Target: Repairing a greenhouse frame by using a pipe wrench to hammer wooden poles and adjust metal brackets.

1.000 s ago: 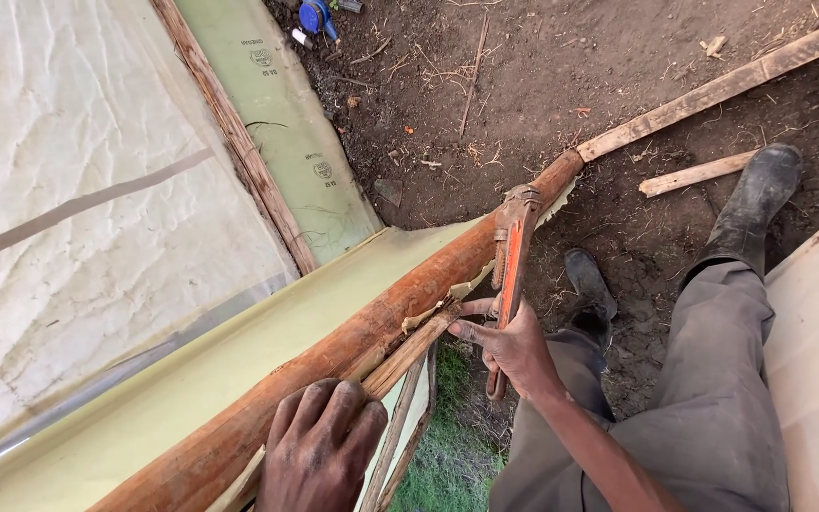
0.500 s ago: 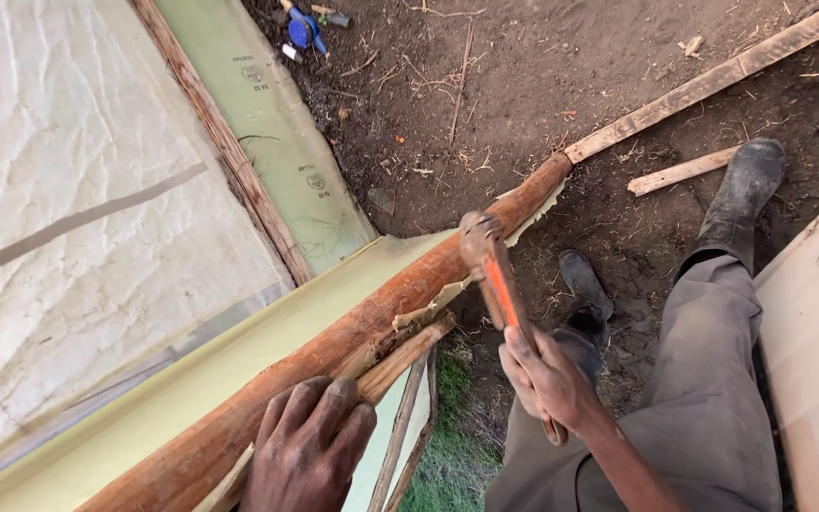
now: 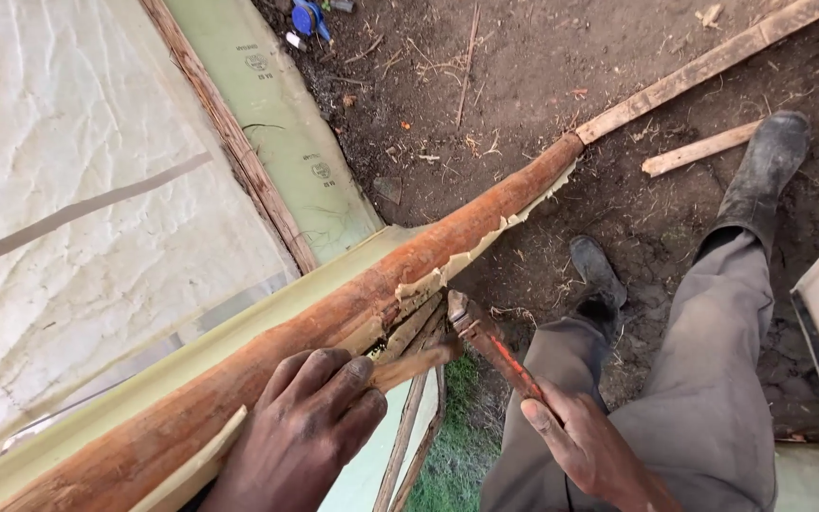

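Stripping bark is underway: the left hand [image 3: 310, 427] pins the pole [image 3: 353, 308], fingers spread, while the right hand [image 3: 585, 441], closed round the hammer [image 3: 490, 341], likely needs to pry beneath it.

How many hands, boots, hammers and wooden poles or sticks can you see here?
Hands: 2, the left hand on the reddish pole, the right hand holding the hammer
Boots: 2
Hammers: 1
Reddish poles: 1
Loose pale sticks on the soil: 2
Total: 8
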